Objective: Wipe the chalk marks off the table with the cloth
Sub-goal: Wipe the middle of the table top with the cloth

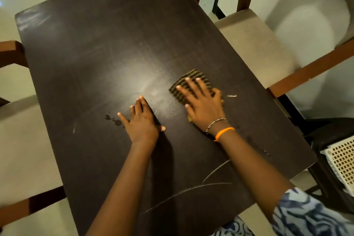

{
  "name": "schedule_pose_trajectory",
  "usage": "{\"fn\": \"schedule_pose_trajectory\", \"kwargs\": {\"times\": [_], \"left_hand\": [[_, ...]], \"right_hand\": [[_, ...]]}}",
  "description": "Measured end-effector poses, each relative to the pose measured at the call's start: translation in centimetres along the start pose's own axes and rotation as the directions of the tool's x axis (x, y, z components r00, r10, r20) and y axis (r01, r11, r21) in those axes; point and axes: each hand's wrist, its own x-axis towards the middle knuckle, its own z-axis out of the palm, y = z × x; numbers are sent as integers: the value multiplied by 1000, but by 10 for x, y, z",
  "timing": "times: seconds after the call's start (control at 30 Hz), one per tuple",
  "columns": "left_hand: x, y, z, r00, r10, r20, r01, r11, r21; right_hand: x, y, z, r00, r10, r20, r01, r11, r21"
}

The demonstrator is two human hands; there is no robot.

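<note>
My right hand [202, 102] presses flat, fingers spread, on a dark striped cloth [195, 75] with a yellow underside, right of the middle of the dark brown table [95, 44]. My left hand [140, 119] lies flat on the bare tabletop beside it, holding nothing. A short chalk mark [231, 96] sits just right of the cloth. Long curved chalk lines [191, 188] run across the near part of the table, and a small chalk mark [74, 128] lies at the left. A pale smeared patch [151, 90] spreads between the hands.
A few dark wet spots [113, 119] lie left of my left hand. Wooden chairs with beige seats stand at the right [254, 44] and the left [11, 53]. A white perforated basket [342, 163] sits on a dark stool at the lower right.
</note>
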Motion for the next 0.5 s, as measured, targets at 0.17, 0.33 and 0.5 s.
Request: {"fn": "schedule_pose_trajectory", "kwargs": {"times": [0.17, 0.33, 0.5], "left_hand": [[-3, -3, 2, 1000, 13, -19, -13, 1000, 10], [-3, -4, 3, 999, 13, -47, -12, 1000, 21], [1, -6, 5, 995, 29, -100, -22, 997, 71]], "right_hand": [[-12, 104, -13, 883, 468, -39, -467, 883, 44], [4, 71, -16, 786, 618, -31, -615, 786, 69], [31, -52, 3, 986, 169, 11, -169, 985, 37]]}}
